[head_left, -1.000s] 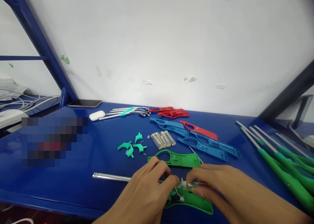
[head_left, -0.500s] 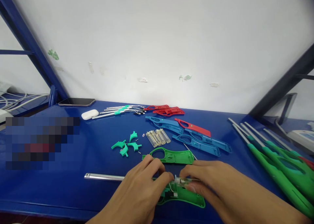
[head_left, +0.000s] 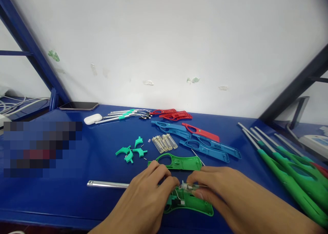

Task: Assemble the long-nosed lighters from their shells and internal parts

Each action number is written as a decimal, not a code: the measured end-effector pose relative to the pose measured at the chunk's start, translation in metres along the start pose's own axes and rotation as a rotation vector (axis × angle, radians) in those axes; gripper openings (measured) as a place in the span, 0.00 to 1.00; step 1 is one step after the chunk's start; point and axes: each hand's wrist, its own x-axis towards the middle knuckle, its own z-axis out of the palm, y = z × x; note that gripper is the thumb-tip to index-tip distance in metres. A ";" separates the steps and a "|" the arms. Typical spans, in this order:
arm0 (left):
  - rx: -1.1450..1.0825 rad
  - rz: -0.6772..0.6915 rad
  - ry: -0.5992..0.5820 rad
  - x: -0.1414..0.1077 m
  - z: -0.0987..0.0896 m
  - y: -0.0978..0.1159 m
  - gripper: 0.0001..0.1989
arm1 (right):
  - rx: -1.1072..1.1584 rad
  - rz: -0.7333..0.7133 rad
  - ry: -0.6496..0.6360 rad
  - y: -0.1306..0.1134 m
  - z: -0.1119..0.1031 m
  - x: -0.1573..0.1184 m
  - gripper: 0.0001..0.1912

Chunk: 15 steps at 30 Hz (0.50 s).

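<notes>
A green lighter casing half [head_left: 197,205] lies near the table's front edge, with a white wire and a small black part inside. Its metal tube [head_left: 109,184] sticks out to the left. Bent over the casing's left part, my left hand [head_left: 151,189] has its fingers closed on it and hides much of it. My right hand [head_left: 217,184] pinches a clear fuel tank [head_left: 192,187] between thumb and fingers, over the casing's upper edge. Just behind both hands lies another green casing half [head_left: 183,162].
Several clear tanks [head_left: 164,143] and teal triggers [head_left: 129,155] lie mid-table. Blue casing halves [head_left: 205,150] and red ones [head_left: 176,116] are behind. Metal tubes with wires [head_left: 123,115] lie by a white case [head_left: 93,119] and phone [head_left: 79,106]. Green lighters [head_left: 289,172] line the right.
The view has shifted very slightly. Both hands stay at the casing in nearly the same pose, the tank still pinched by my right hand.
</notes>
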 end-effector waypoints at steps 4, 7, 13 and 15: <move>0.014 -0.015 -0.008 0.000 0.001 0.000 0.20 | 0.004 -0.004 -0.006 0.003 0.001 -0.001 0.14; 0.025 -0.002 -0.021 0.002 0.000 0.000 0.20 | 0.006 -0.010 -0.010 0.006 0.003 -0.002 0.14; 0.044 0.031 -0.023 0.004 -0.001 0.000 0.22 | -0.002 -0.024 -0.033 0.010 0.002 -0.004 0.14; 0.041 0.030 -0.031 0.003 -0.001 0.001 0.21 | -0.007 -0.024 -0.034 0.009 0.001 -0.004 0.14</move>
